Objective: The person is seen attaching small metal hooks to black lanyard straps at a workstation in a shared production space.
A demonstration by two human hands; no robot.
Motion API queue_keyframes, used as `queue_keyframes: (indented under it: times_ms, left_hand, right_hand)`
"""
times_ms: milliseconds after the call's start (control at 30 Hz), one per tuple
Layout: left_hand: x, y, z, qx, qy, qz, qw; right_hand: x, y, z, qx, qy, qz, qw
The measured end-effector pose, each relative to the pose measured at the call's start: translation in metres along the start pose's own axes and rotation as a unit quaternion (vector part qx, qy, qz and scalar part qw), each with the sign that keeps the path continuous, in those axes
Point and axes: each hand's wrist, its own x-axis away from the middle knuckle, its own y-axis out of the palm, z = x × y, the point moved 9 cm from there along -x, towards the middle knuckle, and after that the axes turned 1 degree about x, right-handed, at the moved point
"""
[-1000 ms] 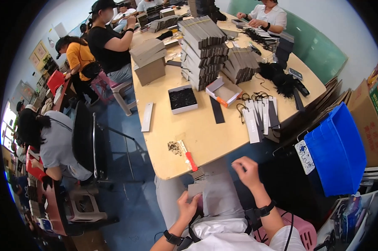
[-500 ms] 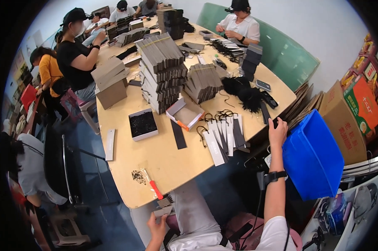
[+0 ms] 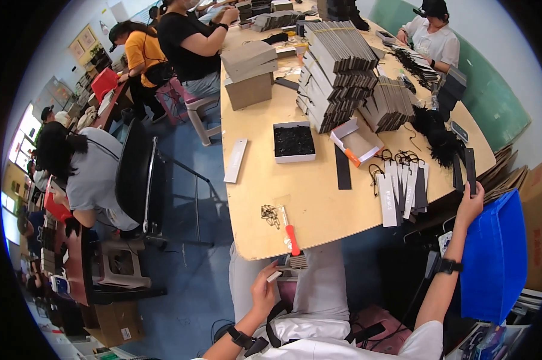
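My right hand (image 3: 470,203) reaches to the table's right edge, its fingers closed on the lower end of a black hang tag (image 3: 470,170). A black cord bundle (image 3: 439,137) lies just beyond it. Low over my lap, my left hand (image 3: 262,291) pinches a small pale card piece (image 3: 274,276), seen nearly end-on. Beside that hand, between my knees and the table edge, is a small stack of grey cards (image 3: 296,261). White and dark hang tags (image 3: 397,189) with black cords lie fanned on the table, left of my right hand.
On the table (image 3: 262,204) are a red-handled tool (image 3: 292,240), a box of black bits (image 3: 293,143), an open white box (image 3: 356,143) and tall grey card stacks (image 3: 337,72). A blue bin (image 3: 496,258) stands at right. Other people work around the table.
The view has turned left, so the table sits further right in it. My right hand has closed on the black tag at the table edge. My left hand still holds the pale card piece.
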Motion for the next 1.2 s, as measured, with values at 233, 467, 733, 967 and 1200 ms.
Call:
queue_keyframes:
  times_ms: [233,467,733,967,1200]
  left_hand:
    - [0.005,-0.021,0.014,-0.071,0.029,0.065,0.995]
    - [0.018,-0.023,0.013,-0.035,0.019,0.021,0.999]
    - [0.026,-0.008,0.016,0.026,0.004,-0.041,0.999]
    - [0.024,0.009,0.019,0.034,0.015,-0.093,0.995]
    - [0.019,0.019,0.019,0.037,0.004,-0.087,0.996]
  right_hand:
    - [0.220,-0.001,-0.178,-0.435,0.102,-0.427,0.786]
    - [0.324,0.016,-0.191,-0.379,0.057,-0.525,0.760]
    - [0.350,0.021,-0.175,-0.407,0.169,-0.464,0.769]
    - [0.369,0.019,-0.171,-0.415,0.214,-0.443,0.766]
    - [0.392,0.039,-0.175,-0.355,0.150,-0.519,0.763]
